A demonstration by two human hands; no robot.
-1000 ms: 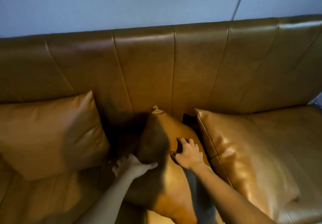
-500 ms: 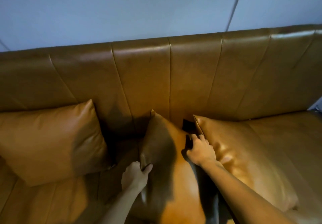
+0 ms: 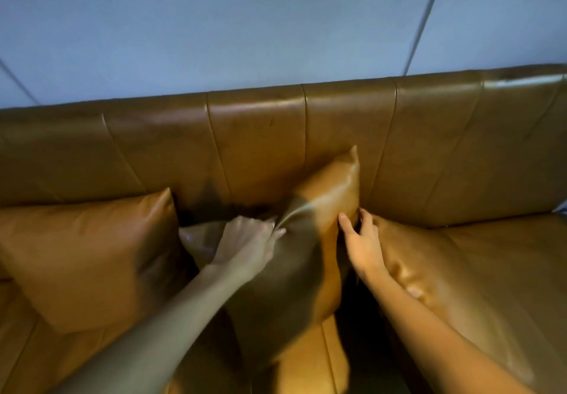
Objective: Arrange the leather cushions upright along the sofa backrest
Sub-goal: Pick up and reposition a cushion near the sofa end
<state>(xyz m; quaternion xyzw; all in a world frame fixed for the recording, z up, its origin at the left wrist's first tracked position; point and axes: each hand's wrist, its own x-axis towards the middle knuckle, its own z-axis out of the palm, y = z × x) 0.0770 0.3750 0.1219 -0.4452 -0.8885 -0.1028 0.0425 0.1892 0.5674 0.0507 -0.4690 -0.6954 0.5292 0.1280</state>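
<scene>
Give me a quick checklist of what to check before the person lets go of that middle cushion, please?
1. Both hands on it: left hand grips its left edge, right hand its right edge. Ok.
2. Middle cushion upright: it stands tilted, one corner high against the backrest. Not ok.
3. Lower edge seated on the sofa seat: hidden in shadow. Cannot tell.
4. Room on the left: a gap separates it from the left cushion. Ok.
5. Room on the right: the right cushion presses close against the right hand. Not ok.
</scene>
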